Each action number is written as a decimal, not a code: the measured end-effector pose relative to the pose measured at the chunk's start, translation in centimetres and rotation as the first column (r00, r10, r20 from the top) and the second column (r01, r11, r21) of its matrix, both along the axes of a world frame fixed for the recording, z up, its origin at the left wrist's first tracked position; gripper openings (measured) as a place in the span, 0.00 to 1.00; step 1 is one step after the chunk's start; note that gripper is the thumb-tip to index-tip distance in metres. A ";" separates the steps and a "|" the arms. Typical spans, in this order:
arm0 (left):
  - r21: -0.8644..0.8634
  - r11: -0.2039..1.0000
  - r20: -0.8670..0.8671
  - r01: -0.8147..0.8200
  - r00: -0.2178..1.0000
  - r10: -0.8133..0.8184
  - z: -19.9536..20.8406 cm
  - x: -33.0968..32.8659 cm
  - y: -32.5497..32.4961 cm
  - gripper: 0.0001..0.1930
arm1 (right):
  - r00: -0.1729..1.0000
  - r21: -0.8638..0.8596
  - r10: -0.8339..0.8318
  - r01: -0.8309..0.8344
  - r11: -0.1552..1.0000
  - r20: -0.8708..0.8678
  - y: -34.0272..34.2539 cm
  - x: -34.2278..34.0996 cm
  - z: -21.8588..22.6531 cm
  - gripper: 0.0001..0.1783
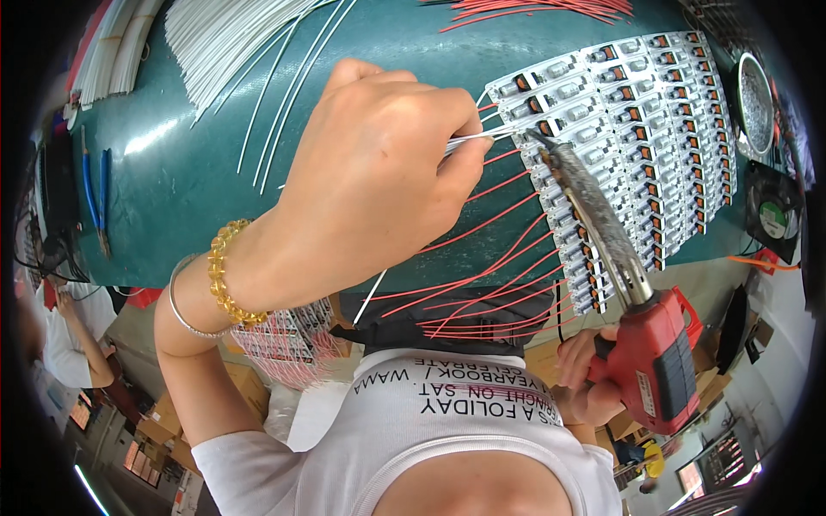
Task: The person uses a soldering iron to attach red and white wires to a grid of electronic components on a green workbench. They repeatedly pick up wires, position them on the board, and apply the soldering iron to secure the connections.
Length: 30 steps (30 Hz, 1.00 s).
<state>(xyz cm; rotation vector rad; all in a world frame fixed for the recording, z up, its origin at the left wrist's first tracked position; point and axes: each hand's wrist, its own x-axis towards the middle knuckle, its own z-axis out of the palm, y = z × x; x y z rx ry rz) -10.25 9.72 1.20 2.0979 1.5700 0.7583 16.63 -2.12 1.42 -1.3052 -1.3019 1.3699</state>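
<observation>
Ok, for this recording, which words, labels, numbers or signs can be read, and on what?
White short-sleeved shirt: black printed lettering, upside down in view, mostly readable; wording not copied.
Red-and-black soldering gun: small pale label, too small to read.
Square black fan: green-and-white label, too small to read.

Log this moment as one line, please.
left hand: pinching white wires at circuit-board panel edge | right hand: gripping red soldering gun, tip near those wires | nearby: red wires extending from panel edge
</observation>
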 end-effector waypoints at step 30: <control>0.056 0.998 -0.013 0.011 1.000 -0.010 -0.2 0.0 -0.1 0.04 | 0.989 -0.118 -0.087 0.073 0.990 -0.117 0.6 -1.1 1.1 0.49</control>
